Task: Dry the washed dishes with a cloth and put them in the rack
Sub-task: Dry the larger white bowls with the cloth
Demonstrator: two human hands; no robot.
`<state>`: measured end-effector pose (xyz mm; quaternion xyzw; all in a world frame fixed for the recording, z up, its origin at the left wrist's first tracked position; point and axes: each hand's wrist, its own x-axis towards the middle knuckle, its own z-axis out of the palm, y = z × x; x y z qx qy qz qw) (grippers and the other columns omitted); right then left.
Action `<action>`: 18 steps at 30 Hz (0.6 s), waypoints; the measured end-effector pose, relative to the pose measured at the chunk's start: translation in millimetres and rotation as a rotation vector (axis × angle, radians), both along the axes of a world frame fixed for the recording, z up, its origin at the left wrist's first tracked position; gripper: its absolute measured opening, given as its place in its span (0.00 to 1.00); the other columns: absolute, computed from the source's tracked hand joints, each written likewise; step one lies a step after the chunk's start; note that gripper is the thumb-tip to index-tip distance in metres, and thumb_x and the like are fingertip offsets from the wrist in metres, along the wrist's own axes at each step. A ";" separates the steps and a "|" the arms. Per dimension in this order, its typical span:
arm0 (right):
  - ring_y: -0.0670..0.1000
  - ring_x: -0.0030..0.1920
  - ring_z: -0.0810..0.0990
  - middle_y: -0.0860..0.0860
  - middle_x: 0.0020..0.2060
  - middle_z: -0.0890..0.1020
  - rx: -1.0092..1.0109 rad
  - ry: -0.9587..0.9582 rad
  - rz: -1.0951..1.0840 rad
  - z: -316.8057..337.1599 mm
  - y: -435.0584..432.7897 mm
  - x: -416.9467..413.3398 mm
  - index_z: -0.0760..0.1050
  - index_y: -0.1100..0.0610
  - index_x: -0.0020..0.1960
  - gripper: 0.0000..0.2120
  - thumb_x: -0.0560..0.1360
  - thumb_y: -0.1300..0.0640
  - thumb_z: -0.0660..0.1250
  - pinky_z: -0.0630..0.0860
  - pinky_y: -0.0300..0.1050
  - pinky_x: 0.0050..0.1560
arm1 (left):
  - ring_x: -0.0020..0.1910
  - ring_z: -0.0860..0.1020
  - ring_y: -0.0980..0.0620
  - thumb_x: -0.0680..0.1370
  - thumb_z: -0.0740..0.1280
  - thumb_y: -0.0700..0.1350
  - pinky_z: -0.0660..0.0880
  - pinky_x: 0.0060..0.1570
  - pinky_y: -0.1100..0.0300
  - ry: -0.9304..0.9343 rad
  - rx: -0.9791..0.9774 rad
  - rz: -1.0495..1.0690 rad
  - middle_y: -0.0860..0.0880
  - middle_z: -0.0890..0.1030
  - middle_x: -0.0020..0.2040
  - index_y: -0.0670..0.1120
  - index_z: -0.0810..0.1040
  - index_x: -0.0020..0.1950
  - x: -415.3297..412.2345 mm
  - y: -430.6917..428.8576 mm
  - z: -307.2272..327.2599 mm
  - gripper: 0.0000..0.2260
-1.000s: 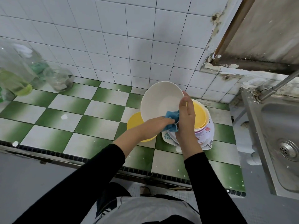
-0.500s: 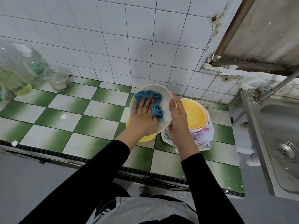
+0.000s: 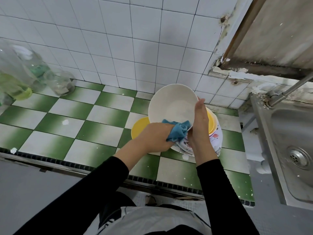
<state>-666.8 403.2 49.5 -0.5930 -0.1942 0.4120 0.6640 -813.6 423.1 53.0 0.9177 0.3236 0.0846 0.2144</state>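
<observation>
**A:** What has changed at the bowl?

**B:** Half a second ago the left hand lay flat on it, fingers spread over the cloth. Now the left hand (image 3: 152,138) sits at the lower rim, fingers curled round the bunched blue cloth (image 3: 177,131) and pinching it against the edge. The white bowl (image 3: 169,106) is held in the air, tipped up so its hollow faces the camera. The right hand (image 3: 199,126) holds its right rim, fingers close together along the edge. How they curl behind the bowl is hidden.

**A:** And for the task?

**B:** The wipe seems to have reached the rim, so this bowl looks nearly dry. No rack is in view.

**A:** What room is there, from the left?

**B:** The bottles (image 3: 15,82) and a glass jar (image 3: 59,82) stand against the wall, well apart from the hands. The chequered counter (image 3: 67,133) lies open between. A yellow plate (image 3: 139,126) sits just beside the left hand. The stack of dishes (image 3: 216,138) is right under the bowl and close to the right wrist. The sink (image 3: 267,136) edge comes next, with the tap (image 3: 288,89) above it.
</observation>
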 end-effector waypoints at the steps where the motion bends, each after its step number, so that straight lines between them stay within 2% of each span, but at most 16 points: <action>1: 0.56 0.64 0.77 0.51 0.65 0.77 -0.031 0.046 0.012 1.9 2.1 0.9 0.73 0.45 0.68 0.46 0.59 0.18 0.64 0.80 0.57 0.59 | 0.48 0.79 0.47 0.77 0.67 0.50 0.75 0.44 0.56 -0.034 0.058 0.030 0.49 0.82 0.52 0.49 0.76 0.62 0.3 0.1 -2.0 0.14; 4: 0.58 0.66 0.76 0.51 0.67 0.76 -0.106 0.085 0.081 6.8 7.7 5.6 0.72 0.41 0.67 0.51 0.49 0.16 0.67 0.76 0.63 0.64 | 0.47 0.80 0.45 0.76 0.69 0.47 0.75 0.42 0.55 -0.116 0.125 0.078 0.48 0.83 0.51 0.48 0.78 0.61 -2.2 -0.4 -5.1 0.14; 6: 0.59 0.65 0.77 0.54 0.67 0.76 -0.103 0.159 0.133 9.8 6.9 9.1 0.71 0.45 0.70 0.51 0.53 0.18 0.67 0.78 0.62 0.62 | 0.44 0.80 0.45 0.76 0.70 0.46 0.74 0.40 0.56 -0.192 0.075 0.136 0.48 0.84 0.48 0.47 0.79 0.59 -3.6 -0.7 -7.6 0.12; 7: 0.59 0.63 0.78 0.56 0.66 0.76 -0.096 0.202 0.149 10.3 5.8 10.9 0.71 0.46 0.69 0.45 0.60 0.21 0.64 0.79 0.61 0.59 | 0.41 0.79 0.45 0.76 0.71 0.46 0.74 0.39 0.55 -0.261 -0.035 0.199 0.48 0.83 0.45 0.47 0.80 0.57 -3.4 -1.6 -6.0 0.10; 9: 0.58 0.61 0.78 0.58 0.64 0.77 -0.117 0.246 0.139 6.5 3.4 13.5 0.72 0.48 0.67 0.32 0.73 0.28 0.57 0.79 0.59 0.59 | 0.41 0.77 0.46 0.76 0.72 0.45 0.75 0.41 0.52 -0.491 -0.415 0.386 0.49 0.80 0.42 0.51 0.77 0.50 -3.1 -1.0 2.4 0.06; 11: 0.57 0.62 0.78 0.58 0.64 0.77 -0.170 0.304 0.140 -3.4 2.0 12.9 0.70 0.51 0.71 0.32 0.78 0.30 0.54 0.79 0.57 0.59 | 0.47 0.77 0.49 0.74 0.73 0.44 0.76 0.47 0.55 -0.770 -0.763 0.542 0.51 0.80 0.45 0.53 0.76 0.50 -4.4 1.3 8.7 0.09; 13: 0.58 0.59 0.78 0.57 0.61 0.78 -0.206 0.457 0.233 -10.2 1.2 7.2 0.69 0.53 0.74 0.37 0.78 0.28 0.53 0.81 0.53 0.49 | 0.52 0.79 0.51 0.73 0.71 0.43 0.79 0.51 0.55 -1.052 -1.029 0.532 0.53 0.83 0.48 0.51 0.77 0.54 -7.0 5.6 9.8 0.11; 14: 0.59 0.58 0.78 0.57 0.60 0.79 -0.198 0.561 0.285 -13.9 1.4 4.3 0.69 0.53 0.74 0.38 0.77 0.27 0.53 0.81 0.53 0.50 | 0.51 0.80 0.52 0.73 0.72 0.43 0.80 0.50 0.55 -1.160 -1.140 0.486 0.53 0.84 0.49 0.49 0.78 0.55 -9.4 7.7 11.3 0.12; 16: 0.64 0.64 0.77 0.59 0.64 0.79 -0.166 0.755 0.312 -16.7 1.0 0.6 0.71 0.52 0.72 0.38 0.75 0.25 0.54 0.78 0.62 0.58 | 0.50 0.82 0.52 0.66 0.80 0.47 0.81 0.47 0.54 -1.271 -1.268 0.414 0.51 0.84 0.50 0.49 0.80 0.56 -14.4 11.5 13.1 0.21; 18: 0.66 0.64 0.77 0.61 0.66 0.78 -0.129 0.880 0.260 -17.1 -0.8 0.1 0.71 0.56 0.71 0.38 0.75 0.27 0.57 0.79 0.62 0.56 | 0.48 0.83 0.51 0.55 0.85 0.51 0.82 0.44 0.54 -1.323 -1.333 0.404 0.50 0.85 0.50 0.48 0.79 0.56 -19.1 14.5 12.3 0.32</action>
